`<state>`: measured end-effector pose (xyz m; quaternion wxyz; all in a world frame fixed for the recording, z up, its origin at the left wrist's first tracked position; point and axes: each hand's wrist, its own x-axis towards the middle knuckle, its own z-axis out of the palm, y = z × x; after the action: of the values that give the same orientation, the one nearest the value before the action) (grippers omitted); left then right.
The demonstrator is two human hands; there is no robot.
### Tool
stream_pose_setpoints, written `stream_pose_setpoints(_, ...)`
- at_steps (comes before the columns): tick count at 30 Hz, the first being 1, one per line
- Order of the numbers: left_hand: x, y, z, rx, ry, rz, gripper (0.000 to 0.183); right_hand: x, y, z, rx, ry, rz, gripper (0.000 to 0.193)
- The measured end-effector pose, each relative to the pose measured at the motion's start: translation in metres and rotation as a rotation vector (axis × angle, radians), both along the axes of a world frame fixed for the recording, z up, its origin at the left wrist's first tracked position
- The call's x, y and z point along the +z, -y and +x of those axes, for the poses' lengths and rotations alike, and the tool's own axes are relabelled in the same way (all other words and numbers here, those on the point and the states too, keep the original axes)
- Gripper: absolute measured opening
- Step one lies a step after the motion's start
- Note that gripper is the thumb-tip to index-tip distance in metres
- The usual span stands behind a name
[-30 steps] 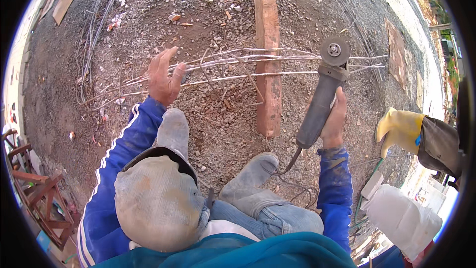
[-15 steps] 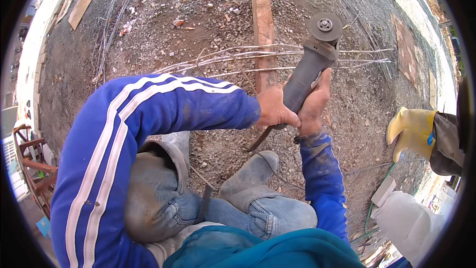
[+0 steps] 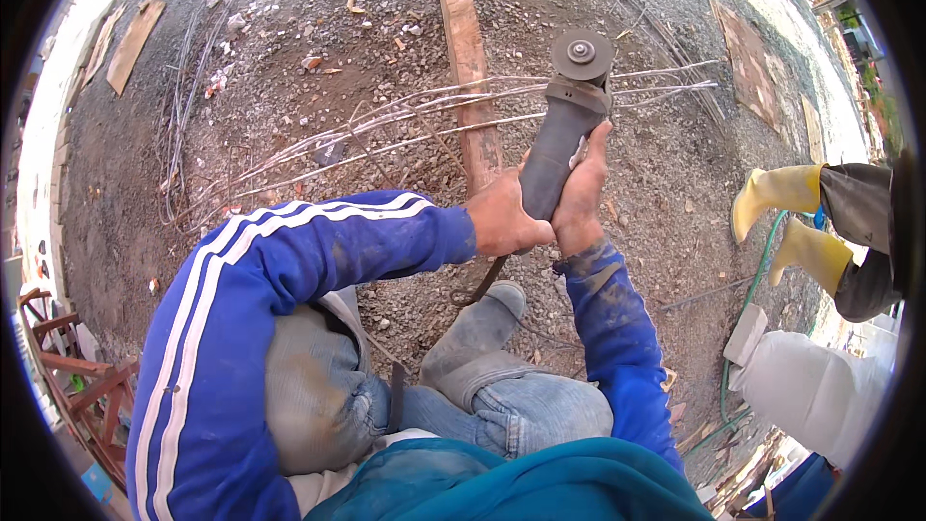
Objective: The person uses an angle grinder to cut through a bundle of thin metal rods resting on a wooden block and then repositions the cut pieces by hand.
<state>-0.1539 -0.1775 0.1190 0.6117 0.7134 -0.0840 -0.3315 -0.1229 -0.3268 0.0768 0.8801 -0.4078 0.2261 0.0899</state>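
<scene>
Both my hands are wrapped round a dark grey angle grinder (image 3: 556,150), its cutting disc (image 3: 583,56) at the far end, pointing away from me. My left hand (image 3: 502,215) is closed about the rear of the body from the left, near the cord. From the right, my right hand (image 3: 585,195) grips the same body, its fingers partly hidden. Beyond the hands, several thin metal rods (image 3: 333,135) lie across a wooden beam (image 3: 459,34). The disc sits over the rods in the picture; whether it touches one I cannot tell.
At right, a person in yellow boots (image 3: 777,198) stands near a green hose (image 3: 769,251) and a white sack (image 3: 796,381). Flat boards (image 3: 748,63) lie on the gravel at far right, more at far left. A reddish frame (image 3: 82,367) stands at left.
The whole view has shifted, so the beam, rods and grinder appear farther left. More of the other person's second boot shows. Both hands keep their grip on the grinder.
</scene>
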Motion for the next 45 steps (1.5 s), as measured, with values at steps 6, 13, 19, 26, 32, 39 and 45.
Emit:
stream_pose_setpoints(6, -0.004, -0.004, -0.007, 0.084, -0.012, -0.289, 0.068, 0.036, -0.015, -0.005, 0.116, 0.045, -0.188, 0.072)
stream_pose_setpoints(13, -0.013, -0.028, 0.006, 0.096, 0.098, -0.376, 0.09, 0.057, -0.045, -0.001, 0.191, 0.042, -0.48, 0.044)
stream_pose_setpoints(19, -0.009, -0.075, 0.027, -0.117, 0.277, 0.04, 0.092, 0.053, -0.03, 0.023, 0.276, 0.003, -0.382, 0.022)
stream_pose_setpoints(26, -0.091, -0.162, 0.091, 0.288, 0.83, 0.554, 0.044, 0.061, 0.002, 0.04, 0.218, -0.028, -0.688, 0.024)
stream_pose_setpoints(32, -0.123, -0.139, 0.113, 0.063, 0.577, 0.709, 0.041, 0.036, -0.005, 0.035, 0.28, 0.009, -0.729, 0.022)
stream_pose_setpoints(39, -0.121, -0.134, 0.102, 0.232, 0.513, 0.779, 0.047, 0.013, -0.011, 0.036, 0.408, 0.019, -0.927, 0.042)
stream_pose_setpoints(45, -0.116, -0.114, 0.113, 0.188, 0.413, 0.85, 0.053, 0.003, 0.017, 0.037, 0.431, -0.002, -1.142, 0.047)
